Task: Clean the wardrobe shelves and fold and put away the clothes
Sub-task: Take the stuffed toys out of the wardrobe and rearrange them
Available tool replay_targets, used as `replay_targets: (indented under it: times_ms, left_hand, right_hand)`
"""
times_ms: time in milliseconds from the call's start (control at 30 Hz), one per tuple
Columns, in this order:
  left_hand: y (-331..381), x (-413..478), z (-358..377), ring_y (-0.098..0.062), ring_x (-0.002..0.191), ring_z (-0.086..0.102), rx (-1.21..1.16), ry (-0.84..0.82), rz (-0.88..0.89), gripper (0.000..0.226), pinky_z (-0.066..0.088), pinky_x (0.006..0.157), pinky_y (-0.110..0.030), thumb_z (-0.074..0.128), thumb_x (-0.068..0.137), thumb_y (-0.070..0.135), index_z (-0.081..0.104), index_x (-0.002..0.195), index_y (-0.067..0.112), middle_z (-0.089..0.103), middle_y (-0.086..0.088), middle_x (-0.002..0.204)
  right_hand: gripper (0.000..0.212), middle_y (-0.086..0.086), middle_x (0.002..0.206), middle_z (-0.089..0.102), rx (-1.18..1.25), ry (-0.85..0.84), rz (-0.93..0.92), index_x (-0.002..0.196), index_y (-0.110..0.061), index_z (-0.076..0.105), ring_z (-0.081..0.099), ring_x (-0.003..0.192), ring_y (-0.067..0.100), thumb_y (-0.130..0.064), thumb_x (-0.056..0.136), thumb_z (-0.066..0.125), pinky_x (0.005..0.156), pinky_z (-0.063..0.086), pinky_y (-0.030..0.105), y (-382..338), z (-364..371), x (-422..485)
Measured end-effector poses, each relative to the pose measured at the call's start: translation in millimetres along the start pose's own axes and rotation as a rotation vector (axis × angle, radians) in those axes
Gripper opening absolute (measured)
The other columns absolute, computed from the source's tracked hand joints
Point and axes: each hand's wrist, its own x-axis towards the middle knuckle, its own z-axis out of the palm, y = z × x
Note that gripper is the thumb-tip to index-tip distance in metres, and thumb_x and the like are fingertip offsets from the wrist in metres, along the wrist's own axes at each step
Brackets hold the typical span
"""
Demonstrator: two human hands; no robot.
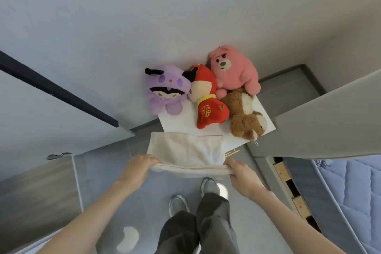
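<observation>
A cream-coloured cloth point(185, 150) is stretched between my two hands, its near edge folded over. My left hand point(140, 168) grips its left corner and my right hand point(243, 177) grips its right corner. The cloth's far part hangs or rests at the front edge of a white board point(179, 121) that stands against the wall.
On the white board lie a purple plush point(165, 88), a red doll point(208, 101), a pink bear point(235, 72) and a brown plush point(245, 115). An open grey door panel point(329, 121) stands on the right, a blue mattress point(354, 196) below it. Another panel point(51, 109) is at left. My feet stand on grey floor tiles point(103, 171).
</observation>
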Motion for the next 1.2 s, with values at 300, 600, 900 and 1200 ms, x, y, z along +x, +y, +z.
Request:
replay_targets:
  times_ms: [300,600,900,1200]
  left_hand:
    - [-34,86,48,-0.025,0.103,0.062,0.075,-0.037,-0.121,0.034,0.047,0.079,-0.035,0.055,0.083,0.003,0.062,0.111,0.022,0.067,0.001,0.108]
    - [-58,146,97,-0.03,0.119,0.05,-0.252,-0.057,-0.299,0.056,0.039,0.089,-0.031,0.065,0.085,0.015,0.044,0.136,0.009,0.05,-0.013,0.133]
    - [-22,120,92,-0.03,0.138,0.015,-0.149,0.138,0.018,0.097,0.015,0.115,-0.04,0.069,0.057,0.035,0.031,0.145,0.019,0.024,-0.008,0.148]
    - [26,99,25,-0.011,0.094,0.059,-0.32,-0.316,-0.033,0.019,0.042,0.078,-0.017,0.077,0.076,0.035,0.069,0.089,0.023,0.065,0.01,0.092]
  right_hand:
    - [0.038,0.009,0.097,0.06,0.136,0.055,0.114,0.119,-0.023,0.043,0.055,0.081,0.028,-0.003,0.086,0.04,0.063,0.045,0.039,22,42,97]
    - [0.043,0.007,0.128,0.035,-0.062,0.102,0.118,0.13,-0.018,0.05,0.031,0.118,0.029,-0.025,0.088,0.061,0.098,0.04,0.043,39,60,161]
    - [0.024,-0.013,0.079,0.042,-0.078,0.103,-0.224,0.112,-0.019,0.05,0.039,0.082,0.018,-0.011,0.09,0.054,0.082,0.035,0.035,4,30,127]
    - [0.031,-0.008,0.103,0.058,0.103,0.181,-0.317,0.111,-0.027,0.056,0.047,0.097,0.013,-0.006,0.089,0.058,0.077,0.038,0.028,-8,-27,88]
